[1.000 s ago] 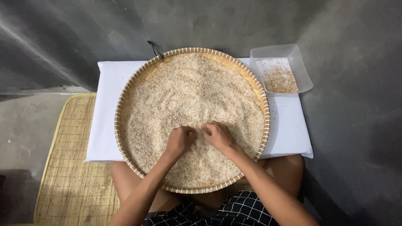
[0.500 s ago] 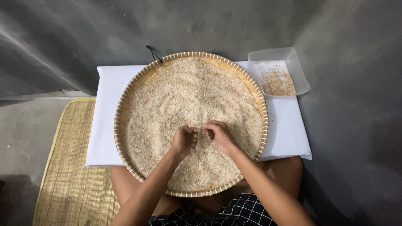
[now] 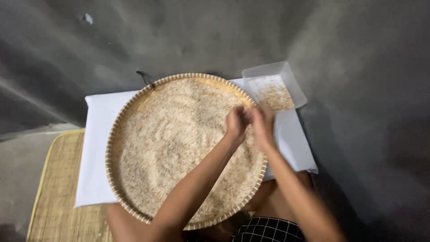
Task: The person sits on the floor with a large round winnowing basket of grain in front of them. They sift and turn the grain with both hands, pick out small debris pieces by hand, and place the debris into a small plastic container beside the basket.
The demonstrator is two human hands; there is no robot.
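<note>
Grey concrete floor (image 3: 367, 54) (woven mat (image 3: 53, 188) alongside)

Both hands are hovering together over the right rim of the round woven tray (image 3: 117, 134) of rice grains (image 3: 179, 139). The left hand (image 3: 236, 121) and right hand (image 3: 263, 122) are lying near the clear plastic container (image 3: 291, 80), fingers pinched.

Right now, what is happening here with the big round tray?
A seated person works with both bare hands over a round woven tray filled with pale grain. The left hand and the right hand are close together above the tray's far right edge, near a clear plastic container that holds a small amount of browner grain. The tray rests on a white cloth, beside a woven mat.
</note>
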